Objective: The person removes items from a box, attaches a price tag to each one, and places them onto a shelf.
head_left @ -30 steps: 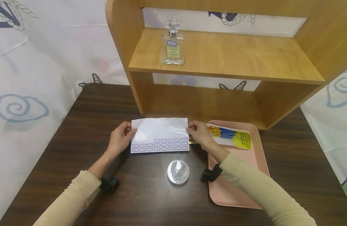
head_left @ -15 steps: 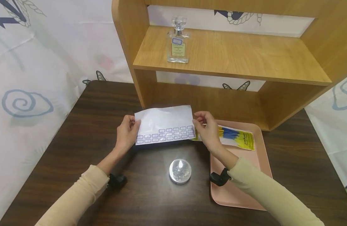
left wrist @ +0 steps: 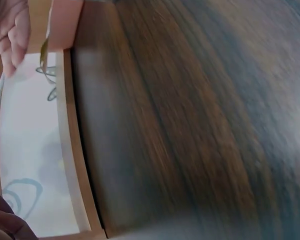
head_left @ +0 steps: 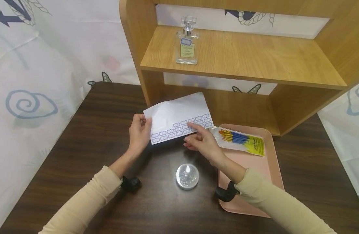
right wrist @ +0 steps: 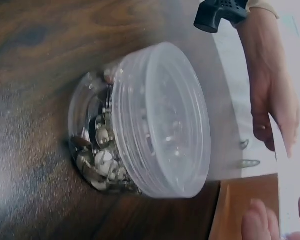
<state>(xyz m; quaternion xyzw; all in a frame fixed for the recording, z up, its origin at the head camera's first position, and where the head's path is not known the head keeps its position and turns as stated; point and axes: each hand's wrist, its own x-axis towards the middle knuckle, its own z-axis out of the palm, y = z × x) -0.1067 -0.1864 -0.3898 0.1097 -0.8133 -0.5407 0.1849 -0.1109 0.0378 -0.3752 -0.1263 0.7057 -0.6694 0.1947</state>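
Note:
A white sheet of small blue-bordered label stickers (head_left: 173,107) is held up tilted, its right end higher. My left hand (head_left: 139,133) pinches its left edge between thumb and fingers. My right hand (head_left: 204,143) has its index finger extended onto the sticker rows, with the thumb and other fingers below the sheet's lower edge. Under the hands stands a round clear jar (head_left: 187,176) with a lid; in the right wrist view the jar (right wrist: 160,125) contains several small shiny metallic pieces. The left wrist view catches the right hand's fingers (left wrist: 12,35) at upper left.
A wooden shelf unit (head_left: 244,55) stands at the back, with a glass perfume bottle (head_left: 187,48) bearing a blue-bordered label on its upper board. To the right, a pink tray (head_left: 255,172) bears a packet of paintbrushes (head_left: 241,140) at its far end.
The sheet has risen and tilted up to the right in the left hand. The right hand has left the sheet's right edge and moved to the sticker rows.

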